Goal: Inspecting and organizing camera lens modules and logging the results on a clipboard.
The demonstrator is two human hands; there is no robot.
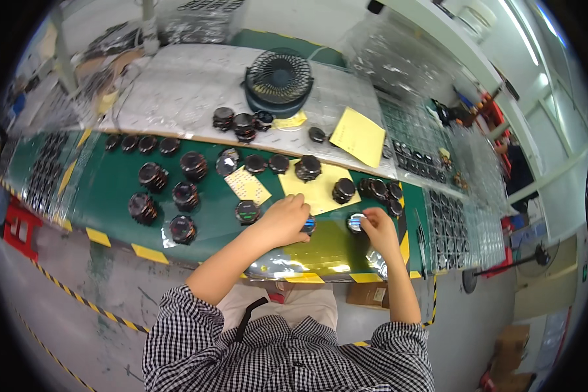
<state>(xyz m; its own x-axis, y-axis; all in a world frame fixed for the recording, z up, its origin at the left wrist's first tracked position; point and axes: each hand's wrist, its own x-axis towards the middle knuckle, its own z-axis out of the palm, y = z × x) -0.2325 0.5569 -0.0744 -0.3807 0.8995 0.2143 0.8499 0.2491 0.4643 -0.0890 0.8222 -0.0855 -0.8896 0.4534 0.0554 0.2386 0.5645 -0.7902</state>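
Note:
My left hand [286, 222] is curled over a small round black disc with a shiny blue face [309, 226], thumb and fingers around it; part of the disc is hidden. My right hand [380, 230] pinches the edge of another round disc with a bright, reflecting face [355, 223]. Both discs are at the bench's near side, by a yellowish glossy sheet [300, 258]. Left of my left hand stands a dark stack with a green-lit top [247, 212]. Beyond my hands, a stack of black discs [343, 190] rests on yellow paper [294, 185].
Several stacks of black discs [153, 176] stand on the green mat [98, 196] at left. A white sticker sheet [247, 185] lies mid-bench. Behind are a black fan [279, 78] and a yellow note sheet [359, 137]. Clear trays of discs [447, 228] are at right.

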